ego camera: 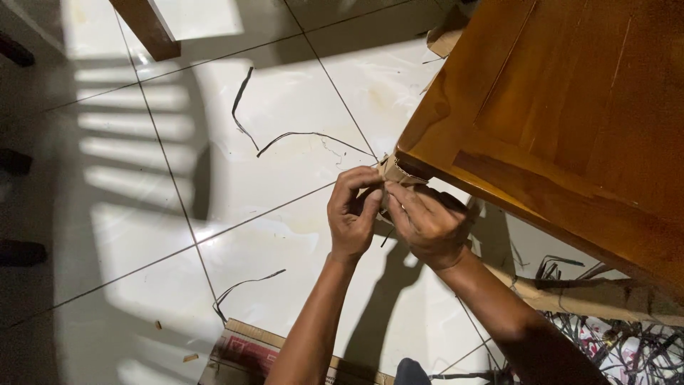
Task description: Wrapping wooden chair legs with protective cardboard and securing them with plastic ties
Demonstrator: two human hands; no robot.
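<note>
Most of the cardboard scrap (391, 171) hidden behind the fingers of left hand (352, 214) and right hand (426, 222). Wooden panel (563, 114), right of the hands, cut off by top and right edges. Flat cardboard box (246, 349) below the hands, cut by the bottom edge. Tangled strips (627, 346) lower right, too dim to tell apart.

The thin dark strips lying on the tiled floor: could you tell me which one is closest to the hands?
The long curved strip that runs right up to the door corner, just above the left hand and right hand; the others lie further off.
</note>
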